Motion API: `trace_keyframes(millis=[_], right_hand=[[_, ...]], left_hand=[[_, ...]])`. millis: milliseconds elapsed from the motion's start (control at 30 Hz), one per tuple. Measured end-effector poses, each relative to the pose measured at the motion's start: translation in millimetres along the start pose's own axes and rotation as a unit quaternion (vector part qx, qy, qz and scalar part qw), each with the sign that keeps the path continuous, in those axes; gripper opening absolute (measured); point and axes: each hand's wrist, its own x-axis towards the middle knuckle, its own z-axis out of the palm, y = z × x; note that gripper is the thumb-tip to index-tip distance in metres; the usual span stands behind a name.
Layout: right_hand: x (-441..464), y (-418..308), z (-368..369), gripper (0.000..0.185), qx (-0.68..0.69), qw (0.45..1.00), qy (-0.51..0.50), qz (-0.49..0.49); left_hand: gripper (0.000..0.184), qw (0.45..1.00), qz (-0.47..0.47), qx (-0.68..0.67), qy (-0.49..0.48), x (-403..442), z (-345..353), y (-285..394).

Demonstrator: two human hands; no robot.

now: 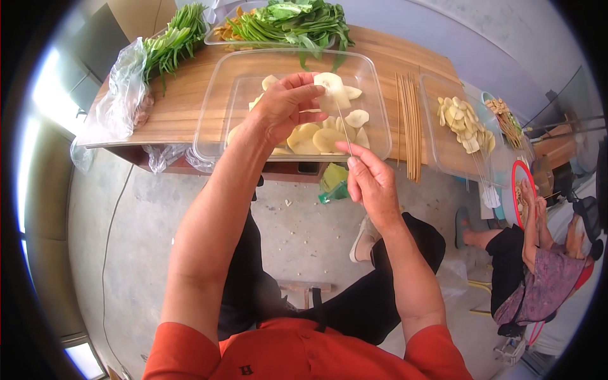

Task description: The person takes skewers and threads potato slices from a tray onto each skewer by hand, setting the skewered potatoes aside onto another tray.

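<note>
Pale, thin slices, like potato, lie in a clear plastic tray point(220, 82) on the wooden table. Above the tray, my left hand point(288, 104) pinches one pale slice point(332, 90) between thumb and fingers. A thin skewer point(344, 128) runs from that slice down to my right hand point(370, 180), whose thumb and forefinger grip its lower part near the tray's front edge. Loose slices point(304, 138) rest in the tray below my hands. Whether the skewer tip is through the slice is hard to tell.
Bare skewers point(409, 126) lie right of the tray, beside another tray point(430, 120) with skewered slices point(465, 121). Leafy greens point(285, 25) and green stalks point(174, 41) are at the back, a plastic bag point(123, 88) at left. A seated person point(538, 278) holds a red-rimmed basket point(515, 190).
</note>
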Motion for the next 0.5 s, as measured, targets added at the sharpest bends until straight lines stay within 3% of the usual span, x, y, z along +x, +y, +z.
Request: trace_keyframes(millis=[333,500], right_hand=[[1,0,-2,0.032,0.034,0.999,0.004,0.018],[1,0,-1,0.032,0.039,0.999,0.006,0.024]], left_hand=[[0.02,0.999,-0.003,0.005,-0.035,4,-4,-6],[0.014,0.999,-0.018,-0.028,0.002,7,-5,-9]])
